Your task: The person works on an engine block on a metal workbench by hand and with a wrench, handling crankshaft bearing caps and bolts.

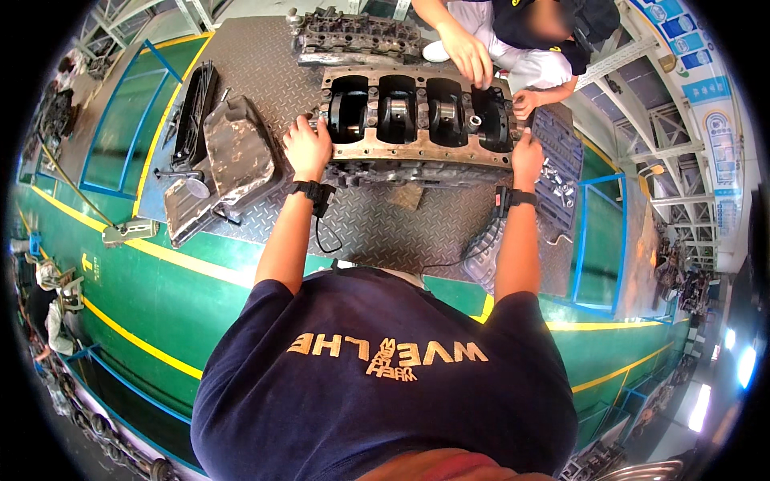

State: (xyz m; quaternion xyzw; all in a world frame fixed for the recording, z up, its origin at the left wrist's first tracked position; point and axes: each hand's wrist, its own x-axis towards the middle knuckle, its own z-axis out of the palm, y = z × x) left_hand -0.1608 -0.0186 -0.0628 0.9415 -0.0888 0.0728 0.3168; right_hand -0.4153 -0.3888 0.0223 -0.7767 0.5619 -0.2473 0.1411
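Note:
An engine block [341,152] lies on a diamond-plate metal bench in front of me, its open crankcase side up, with dark bays and the shiny crankshaft [399,112] showing. My left hand [309,148] grips the left end of the block, fingers curled at its edge. At the right end, my right hand [527,163] is closed on the block's edge, thumb up; its fingers are partly hidden. Across the bench, a co-worker's hand [469,58] hangs over the block's far right part. That person's other hand [525,103] is by the right end, just beyond mine.
A cylinder head [357,38] sits behind the block. To the left lie a dented oil pan [241,148] and a long black part [195,112]. A blue tool tray [560,144] with loose shiny metal pieces [559,191] is at the right. Blue railings [132,195] stand around the bench.

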